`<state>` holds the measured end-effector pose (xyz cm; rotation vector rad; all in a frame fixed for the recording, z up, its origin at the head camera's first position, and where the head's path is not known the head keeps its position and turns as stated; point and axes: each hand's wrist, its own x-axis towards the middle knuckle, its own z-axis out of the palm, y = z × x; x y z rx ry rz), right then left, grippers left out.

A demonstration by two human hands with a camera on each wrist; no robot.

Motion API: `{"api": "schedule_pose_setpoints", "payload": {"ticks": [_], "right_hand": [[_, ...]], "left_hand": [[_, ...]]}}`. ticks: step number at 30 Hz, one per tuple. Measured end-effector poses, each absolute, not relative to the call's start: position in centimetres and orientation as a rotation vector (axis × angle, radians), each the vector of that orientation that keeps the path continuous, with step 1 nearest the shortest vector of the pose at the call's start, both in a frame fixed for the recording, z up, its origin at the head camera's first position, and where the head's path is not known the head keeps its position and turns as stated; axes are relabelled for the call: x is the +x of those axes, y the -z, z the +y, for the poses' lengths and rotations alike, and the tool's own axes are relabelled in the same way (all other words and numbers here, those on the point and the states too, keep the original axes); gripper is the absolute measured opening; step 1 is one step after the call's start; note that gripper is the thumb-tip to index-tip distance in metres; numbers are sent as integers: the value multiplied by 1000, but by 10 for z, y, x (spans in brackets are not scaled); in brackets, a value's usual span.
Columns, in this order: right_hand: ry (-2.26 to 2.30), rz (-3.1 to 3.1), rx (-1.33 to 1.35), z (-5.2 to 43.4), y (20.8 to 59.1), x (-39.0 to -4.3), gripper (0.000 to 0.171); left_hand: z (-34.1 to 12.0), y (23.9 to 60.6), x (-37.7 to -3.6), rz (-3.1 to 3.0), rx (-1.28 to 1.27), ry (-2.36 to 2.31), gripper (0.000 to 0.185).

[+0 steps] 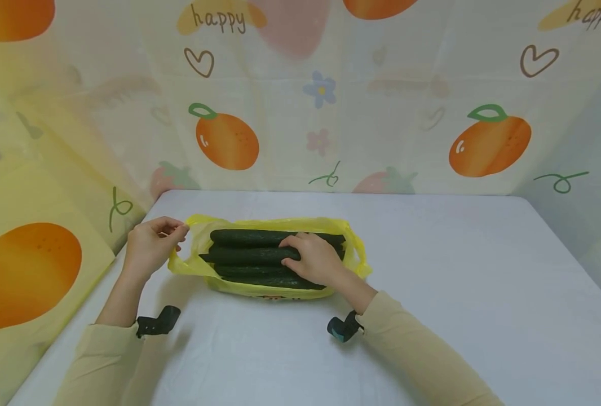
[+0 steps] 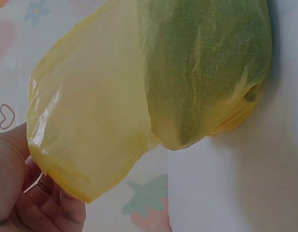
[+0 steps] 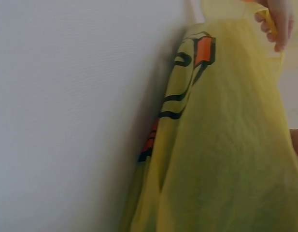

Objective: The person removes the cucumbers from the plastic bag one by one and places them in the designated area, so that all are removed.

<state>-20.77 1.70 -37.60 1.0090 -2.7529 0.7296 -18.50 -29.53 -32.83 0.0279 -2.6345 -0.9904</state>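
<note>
Cucumbers [image 1: 250, 256] lie left-right in bag [image 1: 353, 248].

Lower cucumbers [image 1: 260, 276] half-hidden under right hand [image 1: 313, 259]; bag print [image 3: 187, 87] unreadable, cropped.

White table [image 1: 432, 293] w/ orange-print curtain walls [image 1: 381, 113].
</note>
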Motion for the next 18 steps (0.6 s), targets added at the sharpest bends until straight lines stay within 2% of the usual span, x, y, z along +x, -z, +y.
{"api": "schedule_pose_setpoints", "payload": {"ticks": [18], "right_hand": [[-677, -2693, 977, 32, 341, -206, 31]], "left_hand": [[-295, 329, -185, -2637, 34, 995, 22]]}}
